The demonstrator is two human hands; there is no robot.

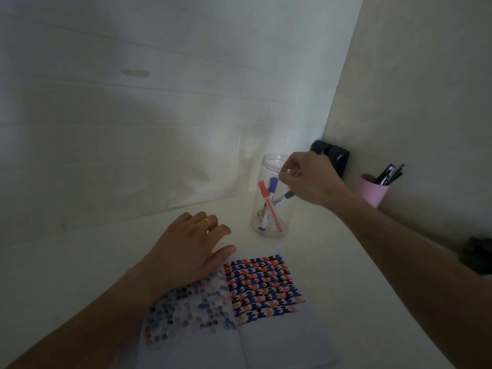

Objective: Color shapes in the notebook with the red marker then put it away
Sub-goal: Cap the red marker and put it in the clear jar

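Note:
The open notebook (266, 331) lies on the white desk, its right page covered with a red, blue and black shape pattern. My left hand (191, 251) rests flat on the top of the left page, fingers spread, a yellow ring on one finger. The red marker (269, 206) stands slanted inside a clear plastic jar (266, 166), capped end up, beside a blue marker (272, 186) and a dark one (286, 196). My right hand (308, 179) hovers at the jar's rim with fingertips pinched together just right of the marker caps; I see nothing in them.
A pink cup (372, 191) with dark pens stands against the right wall. A black object (332, 155) sits in the corner behind the jar. Another dark object (479, 254) lies at the right edge. White walls close the desk at the back and right.

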